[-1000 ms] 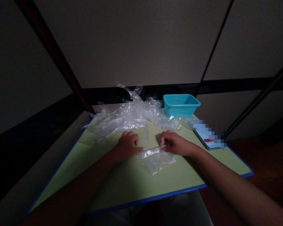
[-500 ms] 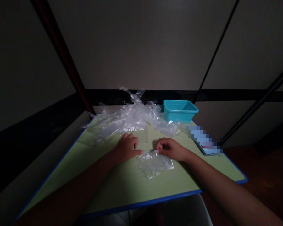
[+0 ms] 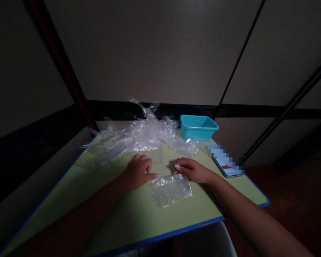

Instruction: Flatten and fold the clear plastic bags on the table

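Observation:
A small clear plastic bag (image 3: 172, 191) lies flat on the table in front of me, its far edge near both hands. My left hand (image 3: 140, 171) rests beside its far left corner. The thumb is stretched out to that corner, apart from the loosely curled fingers. At the far right corner, my right hand (image 3: 189, 169) is closed, its thumb against the bent fingers. The bag's edge runs in under those fingertips, which partly hide it. Beyond my hands spreads a loose heap of clear plastic bags (image 3: 147, 134).
A turquoise plastic basket (image 3: 199, 134) stands at the back right, touching the heap's right side. In front of it lies a phone (image 3: 226, 162), its screen partly blurred. The pale green table (image 3: 117, 217) has a blue edge, and cabinet panels rise behind it.
My right thumb has lifted from the bag's far edge up toward its index finger. My left hand stays at the corner. The whole view has shifted slightly.

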`<state>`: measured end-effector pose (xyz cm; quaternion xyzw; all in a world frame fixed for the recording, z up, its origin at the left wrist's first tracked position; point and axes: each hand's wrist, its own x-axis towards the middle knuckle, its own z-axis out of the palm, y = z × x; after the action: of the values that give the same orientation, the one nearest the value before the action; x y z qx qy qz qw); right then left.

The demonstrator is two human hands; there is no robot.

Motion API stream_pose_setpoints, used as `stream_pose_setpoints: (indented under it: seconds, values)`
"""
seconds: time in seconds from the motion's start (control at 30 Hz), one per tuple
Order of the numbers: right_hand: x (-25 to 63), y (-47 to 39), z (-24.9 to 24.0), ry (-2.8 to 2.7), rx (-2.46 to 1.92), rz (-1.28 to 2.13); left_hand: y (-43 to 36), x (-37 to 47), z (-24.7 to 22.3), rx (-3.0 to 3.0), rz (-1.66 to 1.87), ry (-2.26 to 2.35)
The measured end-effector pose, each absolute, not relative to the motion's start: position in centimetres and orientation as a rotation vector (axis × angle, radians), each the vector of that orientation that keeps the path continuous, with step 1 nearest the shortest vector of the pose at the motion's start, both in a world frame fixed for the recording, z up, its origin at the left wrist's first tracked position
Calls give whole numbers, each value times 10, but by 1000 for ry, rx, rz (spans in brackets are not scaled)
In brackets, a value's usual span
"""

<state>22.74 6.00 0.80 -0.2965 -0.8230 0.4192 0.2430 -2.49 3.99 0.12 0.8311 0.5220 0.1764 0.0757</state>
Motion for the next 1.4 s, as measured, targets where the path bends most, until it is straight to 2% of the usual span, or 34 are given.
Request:
stream_pose_setpoints:
  seconds: [0.2, 0.63, 1.07, 1.4]
  values:
    - [227, 60, 9, -2176, -792, 1258, 39, -22, 4, 2470, 475, 1623]
    - [226, 61, 11, -2432, -723, 782, 39, -23, 3, 2492, 517, 1616]
    - [225, 59, 13, -2488, -681, 715, 37, -21, 5, 2474, 496, 1616]
    - [233, 59, 12, -2555, -827, 587, 37, -20, 7, 2434, 458, 1637]
